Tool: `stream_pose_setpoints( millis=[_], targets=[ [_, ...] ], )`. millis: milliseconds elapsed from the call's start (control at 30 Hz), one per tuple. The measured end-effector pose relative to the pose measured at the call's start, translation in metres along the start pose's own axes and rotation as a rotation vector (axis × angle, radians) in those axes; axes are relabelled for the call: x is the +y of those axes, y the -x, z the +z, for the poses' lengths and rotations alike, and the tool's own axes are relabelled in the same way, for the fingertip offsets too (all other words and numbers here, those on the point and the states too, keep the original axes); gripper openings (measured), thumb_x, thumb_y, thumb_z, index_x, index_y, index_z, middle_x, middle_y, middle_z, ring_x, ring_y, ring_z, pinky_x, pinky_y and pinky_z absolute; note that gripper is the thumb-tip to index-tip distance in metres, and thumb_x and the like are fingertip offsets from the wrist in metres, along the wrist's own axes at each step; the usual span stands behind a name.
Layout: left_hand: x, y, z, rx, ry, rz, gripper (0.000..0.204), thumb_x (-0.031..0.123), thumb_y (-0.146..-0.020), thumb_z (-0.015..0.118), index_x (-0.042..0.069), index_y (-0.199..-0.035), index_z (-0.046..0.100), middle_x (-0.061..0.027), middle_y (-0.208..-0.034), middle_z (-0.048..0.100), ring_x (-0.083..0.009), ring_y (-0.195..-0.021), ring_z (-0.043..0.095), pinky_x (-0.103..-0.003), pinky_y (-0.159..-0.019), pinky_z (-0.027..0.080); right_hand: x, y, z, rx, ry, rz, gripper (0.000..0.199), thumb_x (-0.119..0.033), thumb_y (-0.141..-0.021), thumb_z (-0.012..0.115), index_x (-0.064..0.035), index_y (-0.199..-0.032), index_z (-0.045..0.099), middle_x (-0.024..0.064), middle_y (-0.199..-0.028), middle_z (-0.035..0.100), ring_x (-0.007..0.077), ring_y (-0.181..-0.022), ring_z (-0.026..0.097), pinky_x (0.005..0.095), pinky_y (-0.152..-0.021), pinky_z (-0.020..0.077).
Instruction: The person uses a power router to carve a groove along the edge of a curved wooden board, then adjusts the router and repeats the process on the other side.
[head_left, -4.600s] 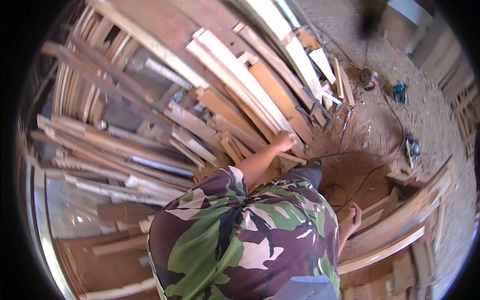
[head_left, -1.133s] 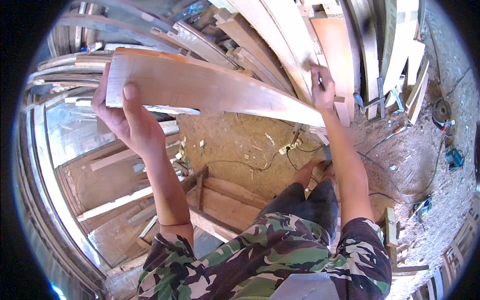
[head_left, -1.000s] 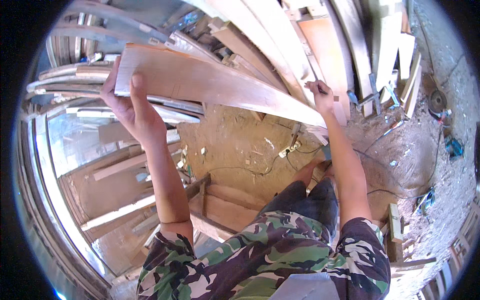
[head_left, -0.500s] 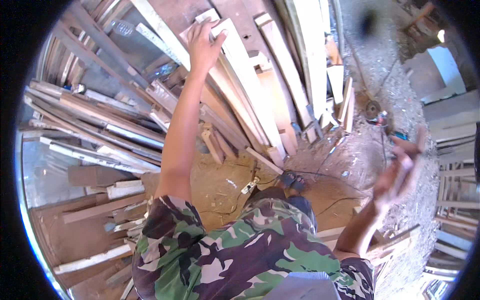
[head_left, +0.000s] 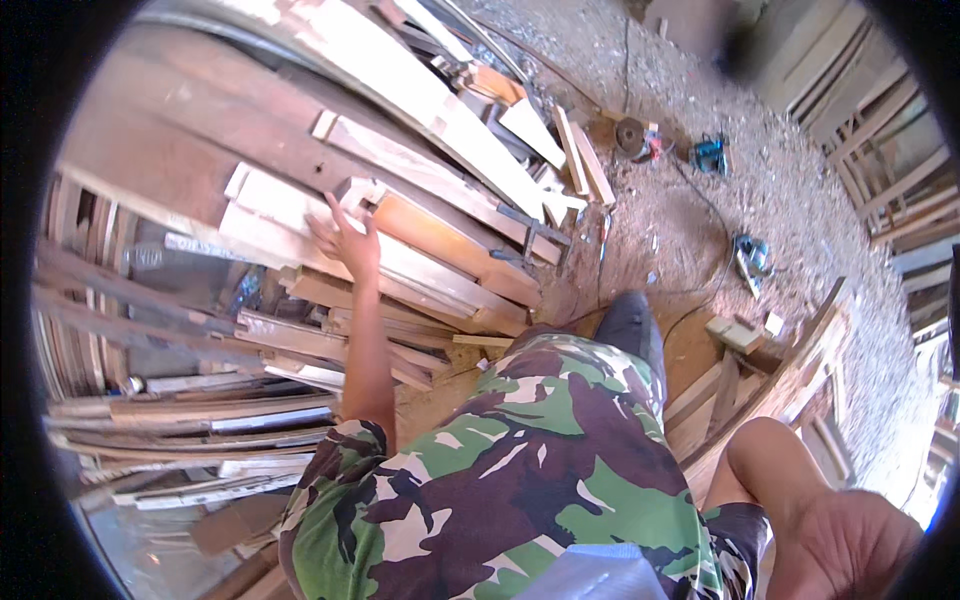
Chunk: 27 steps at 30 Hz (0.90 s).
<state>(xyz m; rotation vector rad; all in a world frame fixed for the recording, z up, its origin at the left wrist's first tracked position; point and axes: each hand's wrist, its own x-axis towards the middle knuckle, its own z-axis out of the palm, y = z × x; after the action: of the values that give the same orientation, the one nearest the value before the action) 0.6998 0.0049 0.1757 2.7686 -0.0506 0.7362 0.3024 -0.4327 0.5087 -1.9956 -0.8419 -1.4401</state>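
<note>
The pale boards [head_left: 275,205] lie in the upper left of the view, on the sloping stack of timber. The left hand [head_left: 345,240] is positioned over their upper-left portion; most of their length extends from beneath the hand toward the lower right. The fingers are spread, with one finger pointing toward the top of the view. The hand grips nothing visibly; whether the fingertips bear on the wood cannot be determined.

Long axis of the pale boards: diagonal, upper left to lower right. The upper-left end is just beyond the fingers; the lower-right end points toward the person's dark trouser leg [head_left: 637,332].

An orange-brown board [head_left: 415,225] lies just to the right of the left hand, roughly parallel to the pale boards. Farther up, a long narrow board [head_left: 410,170] follows a similar diagonal, with a dark clamp [head_left: 530,235] near its lower end. Thin wooden strips [head_left: 190,412] are stacked at the left.

The right hand [head_left: 850,545] is at the lower right, close to the camera and well apart from the pale boards. Its fingers are not discernible; its state cannot be determined.

Two blue power tools [head_left: 710,155] rest on the littered ground [head_left: 690,225] at the upper right.
</note>
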Motion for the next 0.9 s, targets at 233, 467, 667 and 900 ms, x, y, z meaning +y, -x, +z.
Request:
stream_pose_setpoints(
  millis=[233,467,667,900],
  targets=[
    [0.103,0.122,0.111,-0.673,-0.073,-0.074,0.082,0.042,-0.096,0.072,0.034,-0.167,0.031,-0.0278,-0.173,0.007,-0.0548,-0.157,0.006,-0.07,-0.123,0.019,0.146,0.088,-0.071,0.183,0.191,0.24,0.027,-0.021,-0.105,0.058,0.0007,-0.119,0.065,0.0106,-0.104,0.066,0.0235,-0.098,0.063,0.0397,-0.095,0.051],
    [0.152,0.258,0.19,-1.454,-0.001,-0.002,0.06,0.044,-0.095,0.07,0.021,-0.15,0.058,-0.0228,-0.157,0.05,-0.0433,-0.147,0.045,-0.052,-0.121,0.036,0.449,0.42,-0.028,-0.183,0.239,1.654,0.02,-0.016,-0.104,0.064,-0.0059,-0.12,0.071,0.0094,-0.113,0.069,0.0182,-0.106,0.063,0.033,-0.098,0.0494],
    [0.288,0.299,0.138,-1.639,0.039,-0.449,0.054,0.037,-0.101,0.067,0.007,-0.145,0.061,-0.024,-0.144,0.062,-0.0412,-0.134,0.057,-0.046,-0.113,0.045,0.552,0.747,0.041,-1.137,0.13,1.736,0.037,-0.022,-0.097,0.066,-0.0101,-0.132,0.063,0.0246,-0.124,0.069,0.0444,-0.118,0.065,0.0538,-0.1,0.0539],
    [0.341,0.301,0.086,-1.806,-0.195,-1.113,0.054,0.038,-0.106,0.064,0.003,-0.148,0.058,-0.0136,-0.128,0.071,-0.023,-0.123,0.064,-0.037,-0.105,0.049,0.712,0.954,0.033,-1.51,0.47,1.184,0.03,-0.019,-0.097,0.058,-0.0077,-0.124,0.066,0.02,-0.123,0.07,0.0355,-0.118,0.068,0.0533,-0.093,0.0582]
  ],
)
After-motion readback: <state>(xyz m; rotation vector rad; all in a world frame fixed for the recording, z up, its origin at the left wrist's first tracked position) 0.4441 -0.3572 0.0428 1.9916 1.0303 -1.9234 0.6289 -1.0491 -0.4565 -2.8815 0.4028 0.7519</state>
